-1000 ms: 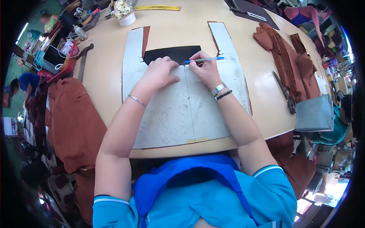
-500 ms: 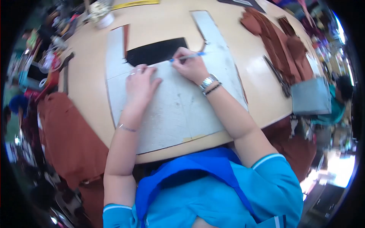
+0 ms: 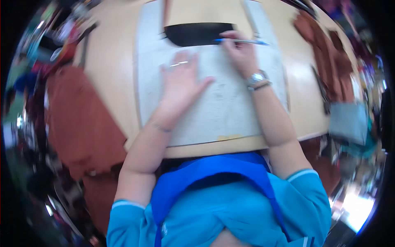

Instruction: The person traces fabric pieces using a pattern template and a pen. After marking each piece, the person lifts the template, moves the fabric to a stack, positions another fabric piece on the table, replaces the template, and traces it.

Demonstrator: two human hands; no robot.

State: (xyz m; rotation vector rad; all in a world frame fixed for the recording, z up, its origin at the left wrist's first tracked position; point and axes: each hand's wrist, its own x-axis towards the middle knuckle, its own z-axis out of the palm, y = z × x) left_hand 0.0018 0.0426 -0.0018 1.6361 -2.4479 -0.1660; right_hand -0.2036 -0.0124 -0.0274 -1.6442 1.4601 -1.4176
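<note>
A pale grey flat template (image 3: 222, 107) with two strap-like arms lies on the table before me. A black piece (image 3: 193, 33) shows in the cut-out between the arms. Flat on the template's left half is my left hand (image 3: 181, 84), its fingers and thumb spread, holding nothing. My right hand (image 3: 242, 55) pinches a pen (image 3: 256, 42) with blue ends. The pen lies nearly level, its tip pointing left by the black piece's lower right edge. Blur hides whether the tip touches anything.
Brown cloth (image 3: 84, 119) hangs over the table's left edge, and more brown cloth (image 3: 325, 53) is bunched at the right. Near that lies a long dark tool (image 3: 320, 88), blurred. A grey box-like thing (image 3: 349, 123) stands at the right edge. Another dark tool (image 3: 85, 45) lies far left.
The view has shifted, so the table sits higher and further right. My right hand has moved right along the cut-out with the pen. My left hand's fingers have spread and it has slid nearer me.
</note>
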